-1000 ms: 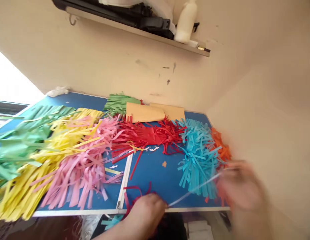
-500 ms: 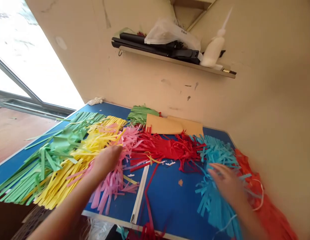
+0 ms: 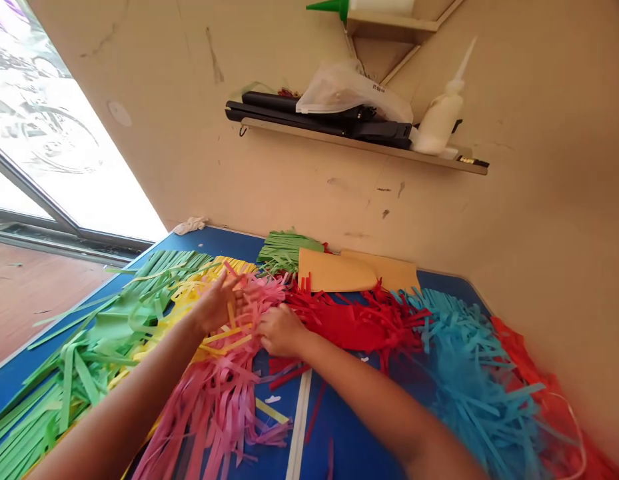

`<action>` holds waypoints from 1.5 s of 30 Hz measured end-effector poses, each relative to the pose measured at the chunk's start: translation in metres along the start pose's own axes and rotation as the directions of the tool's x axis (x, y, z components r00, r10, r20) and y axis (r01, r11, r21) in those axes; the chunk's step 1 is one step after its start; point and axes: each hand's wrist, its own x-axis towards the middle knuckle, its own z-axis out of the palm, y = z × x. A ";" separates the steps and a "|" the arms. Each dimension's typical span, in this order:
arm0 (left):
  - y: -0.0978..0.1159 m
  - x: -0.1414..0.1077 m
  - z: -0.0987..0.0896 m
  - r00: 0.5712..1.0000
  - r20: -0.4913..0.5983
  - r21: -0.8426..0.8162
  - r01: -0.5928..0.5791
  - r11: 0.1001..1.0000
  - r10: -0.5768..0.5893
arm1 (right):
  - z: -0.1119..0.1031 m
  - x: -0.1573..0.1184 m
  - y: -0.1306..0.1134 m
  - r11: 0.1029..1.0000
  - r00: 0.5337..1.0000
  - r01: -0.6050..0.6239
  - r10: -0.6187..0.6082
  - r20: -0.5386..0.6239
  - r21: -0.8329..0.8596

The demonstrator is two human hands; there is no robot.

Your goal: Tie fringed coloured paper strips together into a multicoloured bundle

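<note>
Both hands are at the upper part of the pink paper fringe (image 3: 214, 393). My left hand (image 3: 216, 307) lies over it from the left, its fingers apart among pink and yellow strips. My right hand (image 3: 282, 331) is closed at the fringe's right side, fingers curled onto the pink strips; its fingertips are partly hidden. Yellow paper fringe (image 3: 189, 291) runs beneath and left of my left wrist, with green paper fringe (image 3: 114, 325) farther left. Just past my right hand is red paper fringe (image 3: 346, 325).
Blue paper fringe (image 3: 469, 373) and orange-red fringe (image 3: 524, 353) lie along the right side of the blue table (image 3: 354, 413). Brown card pieces (image 3: 334, 269) and a green fringe bundle (image 3: 289, 250) are at the back. A wall shelf (image 3: 359, 140) holds a white squeeze bottle (image 3: 439, 123).
My right hand has moved left from the blue fringe to the pink one. My left hand has opened its fingers over the pink strips. The view has tilted slightly up.
</note>
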 end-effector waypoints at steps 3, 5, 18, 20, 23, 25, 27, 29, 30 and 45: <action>-0.003 -0.002 0.004 0.986 -0.127 0.106 -0.094 0.990 0.107 | 0.000 0.030 0.012 0.991 0.990 -0.128 0.129 -0.049 0.031; -0.014 -0.019 0.009 0.968 -0.176 0.225 -0.137 0.965 0.178 | -0.003 0.038 0.022 0.974 0.968 -0.222 0.226 -0.108 0.045; -0.073 -0.127 -0.030 0.881 0.222 0.865 -0.375 0.333 0.417 | 0.013 -0.017 -0.001 0.971 0.947 -0.238 0.234 -0.220 0.012; -0.079 -0.142 -0.037 0.833 0.212 0.866 -0.402 0.297 0.511 | 0.012 -0.019 -0.004 0.980 0.954 -0.199 0.193 -0.229 -0.007; -0.083 -0.166 -0.043 0.803 0.340 0.828 -0.502 0.248 0.490 | 0.014 -0.018 -0.008 0.993 0.979 -0.116 0.115 -0.169 0.002; -0.077 -0.174 -0.046 0.802 0.376 0.819 -0.522 0.239 0.463 | 0.015 -0.017 -0.012 0.992 0.983 -0.127 0.127 -0.134 0.005; -0.064 -0.172 -0.047 0.808 0.264 0.864 -0.440 0.243 0.526 | 0.016 -0.015 -0.015 0.981 0.974 -0.192 0.188 -0.125 -0.020; -0.046 -0.158 -0.040 0.782 0.078 0.920 -0.295 0.257 0.619 | 0.016 -0.014 -0.016 0.967 0.963 -0.248 0.239 -0.127 -0.052; -0.037 -0.147 -0.033 0.776 0.039 0.934 -0.251 0.253 0.629 | 0.016 -0.013 -0.017 0.963 0.959 -0.261 0.252 -0.127 -0.063; -0.032 -0.045 0.027 0.783 0.612 0.778 -0.621 0.091 0.108 | 0.020 -0.022 0.003 0.942 0.930 -0.334 0.322 -0.176 -0.041</action>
